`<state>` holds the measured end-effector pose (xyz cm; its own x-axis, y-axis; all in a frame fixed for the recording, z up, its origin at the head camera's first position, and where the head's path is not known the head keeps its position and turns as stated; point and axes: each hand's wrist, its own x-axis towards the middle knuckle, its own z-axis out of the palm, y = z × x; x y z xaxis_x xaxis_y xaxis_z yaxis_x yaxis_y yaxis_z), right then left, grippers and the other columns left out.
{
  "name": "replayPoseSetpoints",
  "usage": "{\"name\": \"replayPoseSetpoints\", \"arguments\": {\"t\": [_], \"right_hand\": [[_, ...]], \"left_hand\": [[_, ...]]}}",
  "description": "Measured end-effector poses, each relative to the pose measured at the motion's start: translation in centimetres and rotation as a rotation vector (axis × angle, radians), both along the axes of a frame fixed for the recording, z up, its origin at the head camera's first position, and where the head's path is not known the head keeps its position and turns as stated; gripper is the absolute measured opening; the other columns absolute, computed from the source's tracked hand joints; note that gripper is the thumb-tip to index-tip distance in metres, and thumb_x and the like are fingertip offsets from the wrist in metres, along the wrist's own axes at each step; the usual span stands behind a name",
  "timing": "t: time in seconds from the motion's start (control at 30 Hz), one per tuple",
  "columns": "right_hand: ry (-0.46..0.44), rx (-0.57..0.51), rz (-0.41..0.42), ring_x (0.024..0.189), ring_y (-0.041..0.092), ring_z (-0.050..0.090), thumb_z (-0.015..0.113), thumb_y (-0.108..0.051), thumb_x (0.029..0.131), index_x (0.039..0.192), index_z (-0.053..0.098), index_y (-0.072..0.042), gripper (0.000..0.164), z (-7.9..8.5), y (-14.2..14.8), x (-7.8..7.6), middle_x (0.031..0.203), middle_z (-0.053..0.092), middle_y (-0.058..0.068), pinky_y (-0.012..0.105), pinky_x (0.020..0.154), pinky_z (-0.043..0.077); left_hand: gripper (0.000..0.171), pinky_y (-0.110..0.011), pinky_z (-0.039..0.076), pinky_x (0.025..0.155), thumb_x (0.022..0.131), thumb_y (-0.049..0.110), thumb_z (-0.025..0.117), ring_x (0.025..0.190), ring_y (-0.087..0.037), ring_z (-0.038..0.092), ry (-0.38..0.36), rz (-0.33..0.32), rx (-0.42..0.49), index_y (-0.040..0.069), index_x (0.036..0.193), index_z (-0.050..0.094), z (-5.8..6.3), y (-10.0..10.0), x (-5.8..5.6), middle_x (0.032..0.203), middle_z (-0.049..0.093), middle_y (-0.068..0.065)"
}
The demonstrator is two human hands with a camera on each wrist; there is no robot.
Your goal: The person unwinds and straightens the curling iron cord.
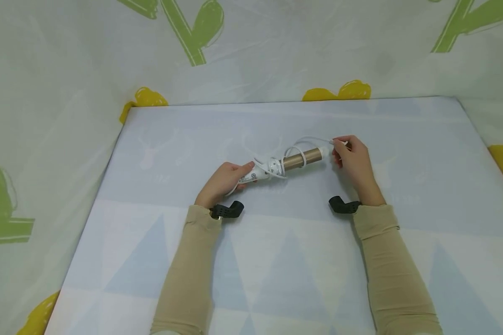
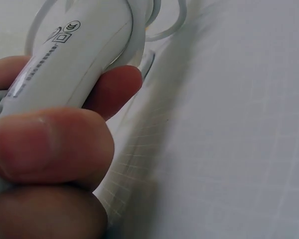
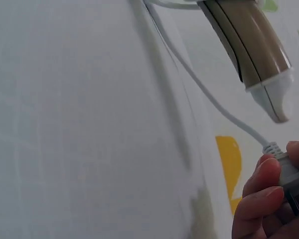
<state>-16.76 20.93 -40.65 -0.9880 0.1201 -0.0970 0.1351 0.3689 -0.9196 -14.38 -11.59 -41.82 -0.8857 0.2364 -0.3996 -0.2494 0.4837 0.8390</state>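
A hair curling iron point(image 1: 293, 162) with a white handle and a gold-brown barrel slants up to the right over the table. My left hand point(image 1: 225, 180) grips its handle point(image 2: 70, 59), thumb on one side and fingers round the other; small printed marks show there. White cord point(image 3: 209, 94) loops loosely around the handle and barrel. Off the pale barrel tip, my right hand point(image 1: 355, 160) pinches the cord's white plug point(image 3: 290, 172) between thumb and fingers. The plug's dark prongs point down in the right wrist view.
Beneath both hands lies a table with a pale cloth point(image 1: 293, 274) patterned in light blue triangles. A light curtain point(image 1: 268, 51) with green and yellow plant prints hangs behind and at the sides. Each wrist wears a black camera mount point(image 1: 229, 210).
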Motion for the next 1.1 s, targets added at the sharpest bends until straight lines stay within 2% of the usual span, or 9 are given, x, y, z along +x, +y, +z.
{"name": "replayPoseSetpoints", "arguments": {"t": [0.3,0.4,0.53,0.63,0.93,1.1], "right_hand": [[0.109,0.080,-0.039,0.061,0.012,0.046,0.052,-0.040,0.092,0.117,0.056,-0.012,0.037,1.7,-1.0,0.5,0.088,0.060,0.000,0.025,0.046,0.030],[0.134,0.090,-0.022,0.063,0.011,0.047,0.054,-0.039,0.091,0.117,0.057,-0.014,0.036,2.2,-1.4,0.6,0.090,0.062,-0.002,0.024,0.048,0.032],[0.159,0.091,0.012,0.064,0.014,0.049,0.056,-0.035,0.091,0.118,0.058,-0.015,0.033,2.7,-2.0,0.7,0.092,0.063,0.003,0.022,0.052,0.036],[0.170,0.074,0.042,0.065,0.018,0.050,0.057,-0.033,0.091,0.118,0.059,-0.015,0.033,2.9,-2.5,1.0,0.094,0.063,0.006,0.021,0.053,0.037],[0.159,-0.044,0.156,0.065,0.021,0.051,0.058,-0.031,0.090,0.120,0.060,-0.017,0.032,3.1,-3.1,1.4,0.084,0.062,-0.002,0.021,0.054,0.037],[0.172,-0.088,0.169,0.063,0.020,0.048,0.057,-0.030,0.092,0.117,0.061,-0.017,0.030,3.1,-3.2,1.4,0.083,0.060,0.008,0.020,0.053,0.037]], "left_hand": [[0.054,-0.027,0.033,0.057,0.080,0.067,0.050,0.051,-0.013,0.041,0.024,-0.060,-0.066,0.017,0.073,0.071,-0.2,0.4,-0.1,0.053,0.052,0.002],[0.052,-0.027,0.035,0.059,0.081,0.065,0.051,0.054,-0.013,0.044,0.020,-0.073,-0.079,0.017,0.074,0.070,-0.1,0.4,-0.2,0.058,0.055,0.002],[0.044,-0.026,0.036,0.060,0.082,0.059,0.053,0.057,-0.012,0.047,0.017,-0.092,-0.065,0.019,0.081,0.071,0.0,0.4,-0.3,0.066,0.058,0.004],[0.041,-0.026,0.035,0.058,0.081,0.057,0.057,0.056,-0.013,0.045,0.023,-0.110,-0.062,0.019,0.082,0.072,0.0,0.3,-0.3,0.063,0.054,0.004],[0.049,-0.027,0.030,0.053,0.078,0.065,0.055,0.050,-0.013,0.036,0.074,-0.126,-0.086,0.018,0.075,0.070,0.0,0.3,-0.1,0.052,0.046,0.003],[0.052,-0.027,0.030,0.053,0.078,0.067,0.053,0.051,-0.014,0.036,0.091,-0.113,-0.102,0.018,0.073,0.069,-0.1,0.4,-0.1,0.053,0.048,0.003]]}}
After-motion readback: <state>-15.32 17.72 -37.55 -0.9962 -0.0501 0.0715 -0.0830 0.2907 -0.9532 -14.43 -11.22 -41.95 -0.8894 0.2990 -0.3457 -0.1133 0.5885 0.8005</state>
